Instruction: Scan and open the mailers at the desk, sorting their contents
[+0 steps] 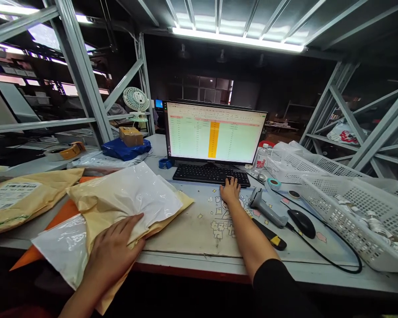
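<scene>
My left hand (114, 247) lies on a yellow padded mailer (106, 194), its fingers stretched out across the surface near the edge closest to me. A white plastic-covered sheet (159, 198) sits on top of this mailer, just beyond my fingertips. Under the mailer, another white plastic-wrapped packet (61, 243) and an orange envelope (64, 216) stick out at the left. My right hand (230, 191) reaches forward with fingers apart, its tips on the right part of the black keyboard (205, 173). Behind the keyboard stands a lit monitor (192, 137) showing a spreadsheet with an orange column.
Right of my forearm lie a grey barcode scanner (267, 210), a box cutter (272, 234) and a black mouse (301, 223) with its cable. White baskets (338, 221) with small bottles line the right side. Another labelled mailer (29, 201) and a tape dispenser (68, 152) are at left.
</scene>
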Demonstrator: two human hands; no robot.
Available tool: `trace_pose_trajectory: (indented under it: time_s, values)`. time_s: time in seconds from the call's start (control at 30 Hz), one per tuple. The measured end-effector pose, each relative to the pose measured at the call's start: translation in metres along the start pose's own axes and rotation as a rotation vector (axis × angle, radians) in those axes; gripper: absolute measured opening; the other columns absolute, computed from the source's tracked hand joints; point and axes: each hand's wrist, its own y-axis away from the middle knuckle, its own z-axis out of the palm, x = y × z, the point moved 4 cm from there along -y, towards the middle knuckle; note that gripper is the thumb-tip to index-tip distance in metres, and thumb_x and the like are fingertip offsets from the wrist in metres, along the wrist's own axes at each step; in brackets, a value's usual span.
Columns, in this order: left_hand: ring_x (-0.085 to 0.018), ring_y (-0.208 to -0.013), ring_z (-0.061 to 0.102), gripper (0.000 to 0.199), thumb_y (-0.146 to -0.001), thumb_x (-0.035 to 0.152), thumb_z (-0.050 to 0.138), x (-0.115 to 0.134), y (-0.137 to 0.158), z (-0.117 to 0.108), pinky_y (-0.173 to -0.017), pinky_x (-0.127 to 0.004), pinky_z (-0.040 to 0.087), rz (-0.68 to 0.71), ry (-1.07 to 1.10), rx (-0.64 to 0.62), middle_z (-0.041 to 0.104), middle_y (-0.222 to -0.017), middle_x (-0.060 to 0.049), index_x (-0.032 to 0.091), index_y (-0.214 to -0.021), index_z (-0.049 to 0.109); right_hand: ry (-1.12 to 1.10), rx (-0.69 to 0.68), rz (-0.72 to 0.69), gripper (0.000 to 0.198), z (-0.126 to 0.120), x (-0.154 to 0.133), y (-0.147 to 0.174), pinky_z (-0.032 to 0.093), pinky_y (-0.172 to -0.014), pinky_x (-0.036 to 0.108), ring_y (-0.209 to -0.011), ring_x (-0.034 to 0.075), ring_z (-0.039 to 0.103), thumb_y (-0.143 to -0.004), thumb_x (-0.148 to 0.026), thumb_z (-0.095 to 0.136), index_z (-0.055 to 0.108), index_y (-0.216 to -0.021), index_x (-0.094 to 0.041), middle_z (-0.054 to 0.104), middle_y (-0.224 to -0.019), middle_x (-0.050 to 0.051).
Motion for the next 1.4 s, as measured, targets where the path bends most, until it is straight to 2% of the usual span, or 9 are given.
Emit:
trace_pose_trajectory:
  time_s: [0.17,0.37,0.5,0.6,0.77,0.9,1.07,1.23,1.4]
  values:
    - [-0.036,-0.135,0.058,0.063,-0.096,0.047,0.042,-0.004,0.001,0.007,-0.111,-0.055,0.043,-0.015,-0.007,-0.006,0.063,-0.149,-0.012,0.023,-0.151,0.059,-0.03,0.014,0.023,0.067,0.004,0.001,-0.004,0.008,-0.131,0.056,-0.165,0.037,0.008,-0.107,-0.037,0.042,0.036,-0.168,-0.009,0.018,-0.177,0.019]
    - [-0.04,-0.149,0.045,0.083,-0.091,0.058,0.051,-0.007,0.007,0.016,-0.117,-0.058,0.04,0.036,-0.034,0.072,0.046,-0.165,-0.016,0.016,-0.163,0.042,-0.161,0.174,-0.054,0.068,-0.005,-0.002,0.002,0.009,-0.132,0.051,-0.164,0.033,0.015,-0.102,-0.028,0.048,0.038,-0.167,-0.01,0.027,-0.174,0.019]
    - [-0.038,-0.138,0.057,0.07,-0.093,0.04,0.047,0.001,0.013,0.012,-0.112,-0.053,0.044,0.049,-0.041,0.183,0.058,-0.154,-0.018,0.01,-0.157,0.049,-0.338,0.264,-0.138,0.061,-0.022,-0.012,0.013,0.017,-0.131,0.049,-0.159,0.031,0.027,-0.102,-0.026,0.044,0.045,-0.161,-0.007,0.04,-0.168,0.02]
    - [-0.035,-0.127,0.065,0.054,-0.097,0.031,0.046,0.01,0.018,0.007,-0.107,-0.049,0.048,0.084,-0.016,0.31,0.068,-0.143,-0.016,0.011,-0.145,0.06,-0.5,0.243,-0.235,0.055,-0.035,-0.034,0.025,0.028,-0.129,0.044,-0.151,0.027,0.04,-0.102,-0.026,0.045,0.053,-0.154,-0.009,0.05,-0.16,0.019]
    - [-0.031,-0.114,0.072,0.037,-0.099,0.017,0.049,0.018,0.029,0.0,-0.103,-0.046,0.048,0.212,0.06,0.535,0.076,-0.131,-0.01,0.018,-0.13,0.069,-0.756,-0.033,-0.336,0.052,-0.042,-0.094,0.061,0.056,-0.104,0.041,-0.121,0.024,0.066,-0.108,-0.045,0.047,0.055,-0.152,-0.019,0.065,-0.142,0.016]
    - [-0.034,-0.12,0.07,0.052,-0.094,0.007,0.051,0.022,0.041,-0.01,-0.105,-0.049,0.047,0.368,0.102,0.65,0.074,-0.133,-0.013,0.021,-0.142,0.063,-0.887,-0.418,-0.399,0.078,-0.026,-0.139,0.106,0.064,-0.081,0.038,-0.1,0.024,0.074,-0.099,-0.073,0.056,0.049,-0.158,-0.021,0.07,-0.132,0.015]
    - [-0.037,-0.121,0.069,0.056,-0.094,0.006,0.057,0.034,0.057,-0.037,-0.105,-0.054,0.046,0.512,0.182,0.712,0.074,-0.13,-0.018,0.021,-0.148,0.06,-1.105,-0.786,-0.417,0.123,-0.013,-0.158,0.148,0.055,-0.111,0.046,-0.132,0.031,0.062,-0.059,-0.072,0.096,0.044,-0.158,-0.022,0.058,-0.152,0.016]
    - [-0.035,-0.122,0.068,0.04,-0.094,0.007,0.062,0.067,0.063,-0.075,-0.105,-0.052,0.046,0.586,0.309,0.82,0.077,-0.124,-0.018,0.02,-0.131,0.07,-1.161,-0.913,-0.524,0.112,-0.023,-0.158,0.173,0.051,-0.114,0.05,-0.133,0.033,0.06,-0.056,-0.078,0.093,0.057,-0.147,-0.024,0.064,-0.145,0.012]
    - [-0.031,-0.117,0.071,0.021,-0.095,0.013,0.068,0.109,0.065,-0.105,-0.105,-0.048,0.049,0.676,0.463,0.942,0.08,-0.114,-0.014,0.019,-0.114,0.076,-1.423,-0.963,-0.508,0.108,-0.053,-0.152,0.206,0.055,-0.107,0.047,-0.122,0.032,0.066,-0.052,-0.072,0.096,0.062,-0.141,-0.022,0.069,-0.137,0.012]
